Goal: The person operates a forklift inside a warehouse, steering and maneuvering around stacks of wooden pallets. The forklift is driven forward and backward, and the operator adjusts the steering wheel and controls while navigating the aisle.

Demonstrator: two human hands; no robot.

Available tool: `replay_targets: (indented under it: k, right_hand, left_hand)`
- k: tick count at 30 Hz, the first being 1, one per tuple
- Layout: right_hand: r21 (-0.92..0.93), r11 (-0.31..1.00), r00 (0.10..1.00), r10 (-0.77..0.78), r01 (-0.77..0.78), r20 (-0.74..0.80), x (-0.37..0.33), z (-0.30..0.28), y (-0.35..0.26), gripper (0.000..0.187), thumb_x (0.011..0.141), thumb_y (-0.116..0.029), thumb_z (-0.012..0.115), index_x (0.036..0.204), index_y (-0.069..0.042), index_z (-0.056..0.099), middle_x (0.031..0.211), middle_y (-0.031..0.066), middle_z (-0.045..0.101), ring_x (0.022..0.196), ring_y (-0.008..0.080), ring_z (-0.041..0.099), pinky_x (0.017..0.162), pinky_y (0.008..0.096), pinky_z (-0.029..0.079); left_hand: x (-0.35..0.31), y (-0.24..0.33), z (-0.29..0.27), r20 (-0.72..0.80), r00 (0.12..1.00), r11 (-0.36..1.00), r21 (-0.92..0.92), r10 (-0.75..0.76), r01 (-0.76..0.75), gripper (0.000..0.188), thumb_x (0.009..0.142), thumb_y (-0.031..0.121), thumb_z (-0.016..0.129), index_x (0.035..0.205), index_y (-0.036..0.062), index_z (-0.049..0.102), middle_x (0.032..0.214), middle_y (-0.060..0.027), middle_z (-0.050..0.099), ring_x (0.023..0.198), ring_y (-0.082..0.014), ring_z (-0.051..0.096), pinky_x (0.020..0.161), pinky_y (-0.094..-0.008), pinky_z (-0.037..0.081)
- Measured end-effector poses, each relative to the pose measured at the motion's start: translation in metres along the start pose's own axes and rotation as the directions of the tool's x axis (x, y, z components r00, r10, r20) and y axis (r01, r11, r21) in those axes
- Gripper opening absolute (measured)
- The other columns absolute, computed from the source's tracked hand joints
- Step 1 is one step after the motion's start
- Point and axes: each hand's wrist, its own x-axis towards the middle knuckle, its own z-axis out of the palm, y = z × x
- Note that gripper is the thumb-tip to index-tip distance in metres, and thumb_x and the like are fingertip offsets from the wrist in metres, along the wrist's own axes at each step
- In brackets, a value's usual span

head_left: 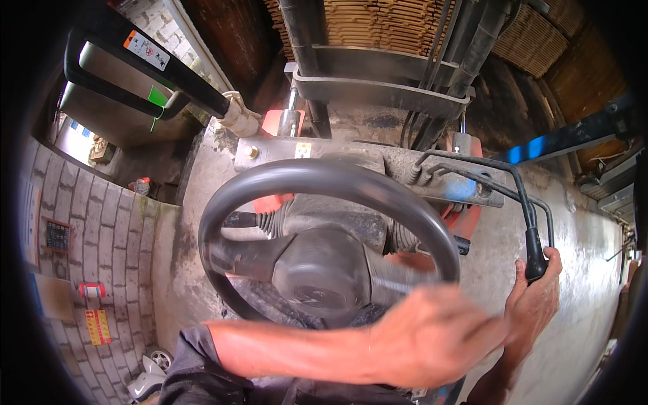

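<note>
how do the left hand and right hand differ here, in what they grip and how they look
The left hand reaches across on the steering wheel rim at its lower right; the right hand closes around the black knob of a control lever. The left hand is smeared with motion blur; the right hand is sharp. The left forearm lies nearly level across the picture; the right comes up from the lower edge. Both are bare.

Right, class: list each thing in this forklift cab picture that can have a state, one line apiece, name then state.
steering wheel: blurred, in motion.
left hand: crossed over to the wheel's lower right rim, blurred; grip unclear.
right hand: closed around the black lever knob.
control lever: upright, held at its knob.
second lever: untouched, behind the held one.
forklift mast: upright ahead of the dashboard.
</note>
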Motion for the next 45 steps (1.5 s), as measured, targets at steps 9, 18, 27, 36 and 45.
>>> replay_targets:
  k: [9, 18, 27, 36, 45]
  right_hand:
    - [0.086, 0.924, 0.923, -0.359, 0.373, -0.139, -0.083, 0.015, 0.018, 0.089, 0.107, -0.069, 0.061, 0.157, 0.004, 0.050, 0.157, 0.0275, 0.057, 0.152, 0.0538, 0.044, 0.127, 0.0681, 0.032]
    - [0.322, 0.886, 0.938, -0.280, 0.334, -0.202, -0.032, -0.012, -0.012, 0.123, 0.098, -0.098, 0.040, 0.161, 0.008, 0.046, 0.155, 0.0250, 0.058, 0.152, 0.0438, 0.046, 0.130, 0.0604, 0.032]
    - [0.302, 0.882, 0.924, -0.297, 0.362, -0.243, -0.067, -0.013, -0.005, 0.109, 0.098, -0.095, 0.047, 0.143, 0.003, 0.059, 0.141, 0.0209, 0.067, 0.141, 0.0479, 0.051, 0.120, 0.0646, 0.040]
    - [0.034, 0.979, 0.971, -0.196, 0.202, -0.135, -0.101, -0.016, -0.025, 0.050, 0.102, -0.039, 0.081, 0.131, -0.003, 0.063, 0.130, 0.0164, 0.072, 0.144, 0.0481, 0.053, 0.116, 0.0619, 0.043]
    - [0.040, 0.982, 0.979, -0.179, 0.183, -0.097, -0.033, -0.039, -0.037, 0.069, 0.082, -0.041, 0.092, 0.135, -0.010, 0.061, 0.093, 0.0098, 0.064, 0.083, 0.0337, 0.069, 0.074, 0.0476, 0.055]
  left_hand:
    - [-0.140, 0.008, -0.198, -0.332, 0.864, 0.900, 0.085, -0.380, 0.428, 0.032, 0.118, 0.033, 0.062, 0.100, 0.0100, 0.049, 0.064, 0.0015, 0.050, 0.056, -0.0127, 0.055, 0.060, -0.0327, 0.050]
    - [-0.099, 0.031, -0.033, 0.218, 0.976, 0.993, -0.111, -0.017, 0.042, 0.033, 0.083, 0.014, 0.100, 0.098, -0.0042, 0.077, 0.073, -0.0091, 0.070, 0.065, -0.0253, 0.072, 0.062, -0.0363, 0.062]
    - [0.011, 0.012, -0.145, -0.277, 0.931, 0.958, 0.093, -0.238, 0.273, 0.031, 0.121, 0.023, 0.058, 0.098, 0.0020, 0.063, 0.057, 0.0021, 0.047, 0.051, -0.0127, 0.057, 0.051, -0.0281, 0.045]
    - [-0.048, 0.006, -0.226, -0.520, 0.797, 0.939, -0.033, -0.307, 0.341, 0.040, 0.123, 0.015, 0.052, 0.083, 0.0100, 0.048, 0.064, 0.0035, 0.037, 0.053, -0.0108, 0.044, 0.052, -0.0266, 0.038]
    - [-0.063, 0.019, -0.232, -0.619, 0.699, 0.916, -0.087, -0.358, 0.391, 0.035, 0.122, 0.017, 0.056, 0.088, 0.0094, 0.052, 0.068, 0.0043, 0.037, 0.059, -0.0090, 0.041, 0.059, -0.0271, 0.039]
